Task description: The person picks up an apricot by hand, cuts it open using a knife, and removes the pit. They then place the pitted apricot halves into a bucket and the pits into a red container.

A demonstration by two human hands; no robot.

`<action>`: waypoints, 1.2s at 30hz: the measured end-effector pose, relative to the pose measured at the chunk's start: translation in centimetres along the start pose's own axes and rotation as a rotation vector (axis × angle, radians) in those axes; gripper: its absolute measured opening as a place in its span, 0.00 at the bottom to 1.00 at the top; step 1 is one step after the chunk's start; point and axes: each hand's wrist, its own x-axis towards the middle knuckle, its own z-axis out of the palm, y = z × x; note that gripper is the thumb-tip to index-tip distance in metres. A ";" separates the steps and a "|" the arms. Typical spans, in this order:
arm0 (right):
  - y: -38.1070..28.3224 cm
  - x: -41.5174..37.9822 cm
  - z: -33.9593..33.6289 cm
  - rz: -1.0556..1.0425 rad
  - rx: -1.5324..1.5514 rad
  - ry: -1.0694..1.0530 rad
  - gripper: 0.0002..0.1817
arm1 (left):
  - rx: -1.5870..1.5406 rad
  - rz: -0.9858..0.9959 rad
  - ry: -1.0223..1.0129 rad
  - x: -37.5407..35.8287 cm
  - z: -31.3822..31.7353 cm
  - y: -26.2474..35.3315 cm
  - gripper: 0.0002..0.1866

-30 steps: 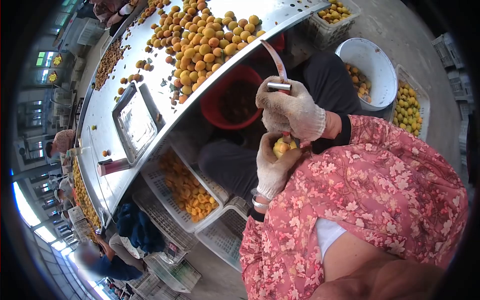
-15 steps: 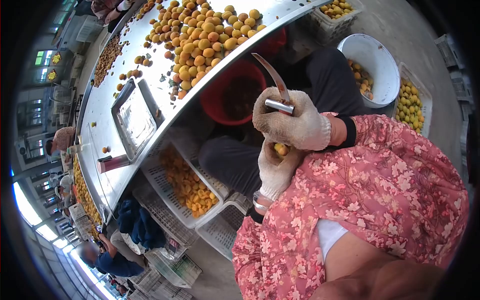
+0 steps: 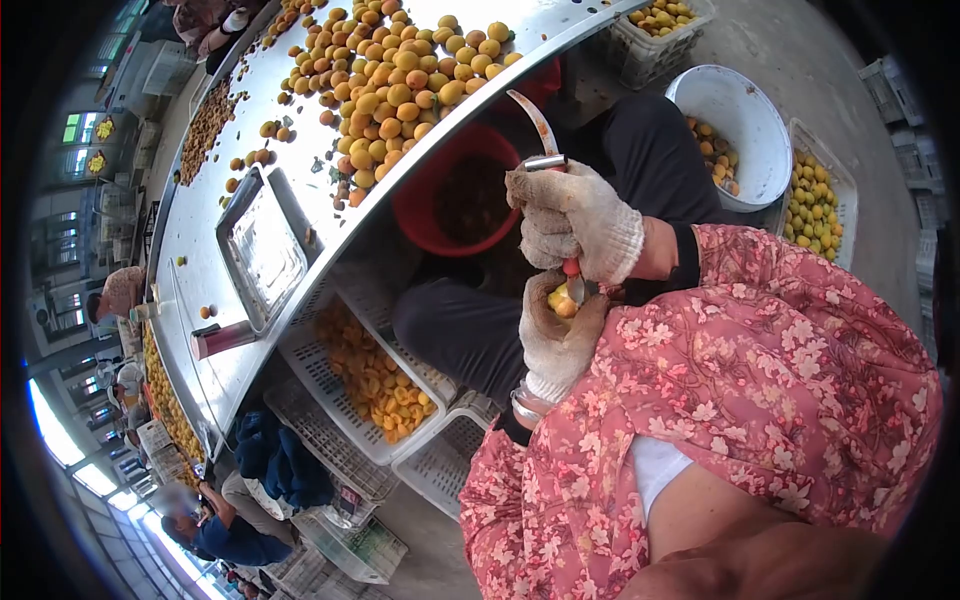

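My gloved left hand (image 3: 560, 345) is closed round a yellow apricot (image 3: 562, 302), which shows between thumb and fingers in front of my pink floral sleeve. Just above it, my gloved right hand (image 3: 580, 220) grips a curved knife (image 3: 537, 122) by its handle. The blade points up and away, with reddish-brown marks on it and a silver collar at its base. A bit of red handle shows below the fist, and a small metal end beneath it meets the apricot. Beyond my hands, a red bucket (image 3: 408, 215) stands under the table edge, with dark contents.
A metal table (image 3: 330, 215) carries piled apricots (image 3: 400, 85) and a shallow metal tray (image 3: 262, 250). Below stands a white crate (image 3: 375, 445) of halved apricots. A white bucket (image 3: 765, 150) and another crate of yellow fruit (image 3: 815, 205) are at the right. Other people sit farther off.
My right hand has turned and lifted slightly, so the knife's lower metal end now shows at the apricot. My left hand keeps the apricot in nearly the same place.
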 end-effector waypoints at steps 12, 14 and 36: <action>1.3 3.1 -3.3 0.304 0.301 -0.069 0.16 | 0.027 0.102 0.069 1.0 -0.3 -4.1 0.17; 1.5 4.1 -3.4 0.272 0.298 -0.173 0.14 | 0.287 0.228 0.130 1.8 -0.6 -2.4 0.19; 5.5 6.2 1.0 -0.127 -0.102 -0.284 0.12 | 0.346 0.252 0.246 -0.2 -3.3 -3.1 0.21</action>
